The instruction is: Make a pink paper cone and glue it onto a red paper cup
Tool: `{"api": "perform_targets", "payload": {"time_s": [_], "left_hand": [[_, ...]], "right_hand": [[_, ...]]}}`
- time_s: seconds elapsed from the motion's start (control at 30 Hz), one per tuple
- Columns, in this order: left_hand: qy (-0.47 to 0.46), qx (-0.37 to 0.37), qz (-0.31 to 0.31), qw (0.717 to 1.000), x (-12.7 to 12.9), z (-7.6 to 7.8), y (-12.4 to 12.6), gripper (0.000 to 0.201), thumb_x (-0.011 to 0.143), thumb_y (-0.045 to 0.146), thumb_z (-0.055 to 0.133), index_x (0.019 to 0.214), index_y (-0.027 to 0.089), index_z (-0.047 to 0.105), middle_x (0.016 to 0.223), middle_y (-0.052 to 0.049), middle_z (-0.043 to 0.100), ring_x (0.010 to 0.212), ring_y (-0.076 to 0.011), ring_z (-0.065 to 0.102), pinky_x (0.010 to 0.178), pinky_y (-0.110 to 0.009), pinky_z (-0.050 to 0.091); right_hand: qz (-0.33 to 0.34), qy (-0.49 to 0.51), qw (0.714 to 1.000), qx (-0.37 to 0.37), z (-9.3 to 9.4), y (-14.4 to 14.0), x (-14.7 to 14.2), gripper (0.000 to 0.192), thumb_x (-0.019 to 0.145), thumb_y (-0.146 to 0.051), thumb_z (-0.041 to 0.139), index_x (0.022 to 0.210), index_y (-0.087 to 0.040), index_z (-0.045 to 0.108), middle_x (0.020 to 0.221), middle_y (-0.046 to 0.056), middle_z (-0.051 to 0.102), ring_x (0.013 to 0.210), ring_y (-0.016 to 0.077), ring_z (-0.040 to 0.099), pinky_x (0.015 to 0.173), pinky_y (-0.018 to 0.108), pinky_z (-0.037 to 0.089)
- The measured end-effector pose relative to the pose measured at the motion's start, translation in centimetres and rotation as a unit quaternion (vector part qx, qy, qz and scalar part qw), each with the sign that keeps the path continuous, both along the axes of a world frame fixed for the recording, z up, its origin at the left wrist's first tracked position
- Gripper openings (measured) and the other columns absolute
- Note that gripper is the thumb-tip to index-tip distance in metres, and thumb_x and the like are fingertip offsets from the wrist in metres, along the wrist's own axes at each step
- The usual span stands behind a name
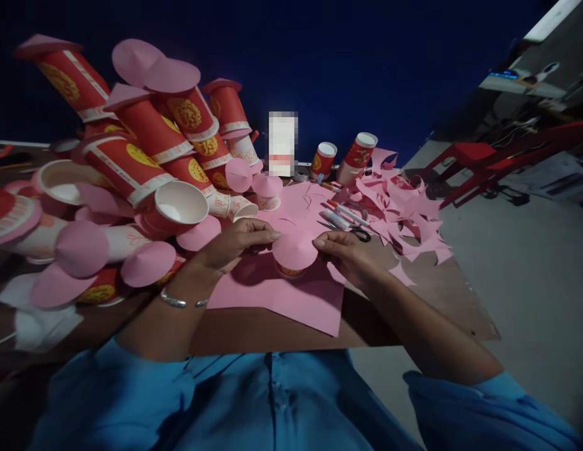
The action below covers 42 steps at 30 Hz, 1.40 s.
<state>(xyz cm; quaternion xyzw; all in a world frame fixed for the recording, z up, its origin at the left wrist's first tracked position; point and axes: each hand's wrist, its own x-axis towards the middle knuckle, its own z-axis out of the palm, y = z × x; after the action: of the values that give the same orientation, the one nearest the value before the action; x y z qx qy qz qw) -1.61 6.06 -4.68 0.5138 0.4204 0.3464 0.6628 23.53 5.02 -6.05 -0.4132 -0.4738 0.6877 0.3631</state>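
The cone (pixel 294 249) between the hands is matt pink paper, like the smooth sheet (pixel 291 294) under it. The cups (pixel 150 156) along the table's left edge are glossy red printed paper. The table (pixel 442 300) looks like matt brown board. The bracelet (pixel 173 301) is shiny metal.

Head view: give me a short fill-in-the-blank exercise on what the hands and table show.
1. Both hands, left hand and right hand, touch a ____ paper cone on a cup.
2. That cup stands on a pink ____.
3. The bracelet is on the ____ wrist.
4. The stacked cups are mostly ____.

Missing words: pink; paper sheet; left; red
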Motion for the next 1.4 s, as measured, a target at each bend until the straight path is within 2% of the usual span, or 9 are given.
{"api": "perform_targets", "payload": {"time_s": [0.13, 0.3, 0.47, 0.7, 0.9, 1.4], "left_hand": [[0.012, -0.029, -0.021, 0.999, -0.2, -0.3, 0.2, 0.044, 0.066, 0.046, 0.090, 0.057, 0.015, 0.061, 0.054, 0.004, 0.043, 0.052, -0.0055, 0.032, 0.049, -0.021, 0.018], [0.018, -0.041, -0.034, 0.998, -0.3, -0.9, 0.3, 0.039, 0.064, 0.043, 0.094, 0.064, 0.015, 0.067, 0.058, 0.004, 0.048, 0.055, -0.0056, 0.034, 0.050, -0.020, 0.020], [0.026, -0.050, -0.044, 0.997, -0.1, -1.0, 0.3, 0.037, 0.066, 0.040, 0.094, 0.065, 0.015, 0.067, 0.058, 0.005, 0.046, 0.055, -0.0058, 0.033, 0.051, -0.021, 0.019], [0.012, -0.052, -0.031, 0.998, 0.0, -1.5, 0.3, 0.036, 0.066, 0.037, 0.093, 0.064, 0.015, 0.064, 0.058, 0.005, 0.047, 0.054, -0.0055, 0.034, 0.051, -0.021, 0.020], [-0.003, -0.071, -0.021, 0.997, 0.1, -1.9, 0.3, 0.039, 0.065, 0.039, 0.094, 0.064, 0.015, 0.063, 0.057, 0.005, 0.047, 0.053, -0.0051, 0.034, 0.050, -0.020, 0.019], [-0.004, -0.106, -0.015, 0.994, 0.1, -1.8, 0.2, 0.040, 0.064, 0.041, 0.095, 0.072, 0.016, 0.064, 0.059, 0.005, 0.050, 0.051, -0.0051, 0.038, 0.048, -0.020, 0.019]], "right_hand": [[0.008, 0.003, 1.000, -0.008, -0.7, -0.2, -0.1, 0.049, 0.066, -0.057, 0.095, 0.063, -0.019, 0.065, 0.061, -0.004, 0.055, 0.061, 0.0103, 0.044, 0.060, 0.029, 0.031], [0.012, 0.007, 1.000, -0.005, -1.3, -0.2, 0.2, 0.048, 0.068, -0.057, 0.094, 0.065, -0.020, 0.064, 0.062, -0.005, 0.054, 0.061, 0.0099, 0.043, 0.061, 0.028, 0.031], [0.008, 0.012, 1.000, -0.009, -1.6, -0.1, 0.3, 0.047, 0.065, -0.057, 0.096, 0.066, -0.019, 0.067, 0.063, -0.005, 0.056, 0.062, 0.0099, 0.045, 0.063, 0.028, 0.031], [0.018, 0.009, 0.999, -0.034, -1.5, -0.1, 0.4, 0.049, 0.062, -0.056, 0.098, 0.070, -0.019, 0.069, 0.067, -0.004, 0.060, 0.062, 0.0090, 0.046, 0.062, 0.027, 0.031], [0.025, 0.007, 0.998, -0.052, -1.7, -0.1, 0.4, 0.049, 0.064, -0.054, 0.098, 0.066, -0.019, 0.063, 0.060, -0.007, 0.052, 0.056, 0.0078, 0.038, 0.056, 0.027, 0.025], [0.021, 0.031, 0.997, -0.074, -1.8, -0.4, 0.2, 0.049, 0.064, -0.054, 0.099, 0.066, -0.020, 0.064, 0.058, -0.004, 0.060, 0.054, 0.0097, 0.049, 0.053, 0.025, 0.033]]}}
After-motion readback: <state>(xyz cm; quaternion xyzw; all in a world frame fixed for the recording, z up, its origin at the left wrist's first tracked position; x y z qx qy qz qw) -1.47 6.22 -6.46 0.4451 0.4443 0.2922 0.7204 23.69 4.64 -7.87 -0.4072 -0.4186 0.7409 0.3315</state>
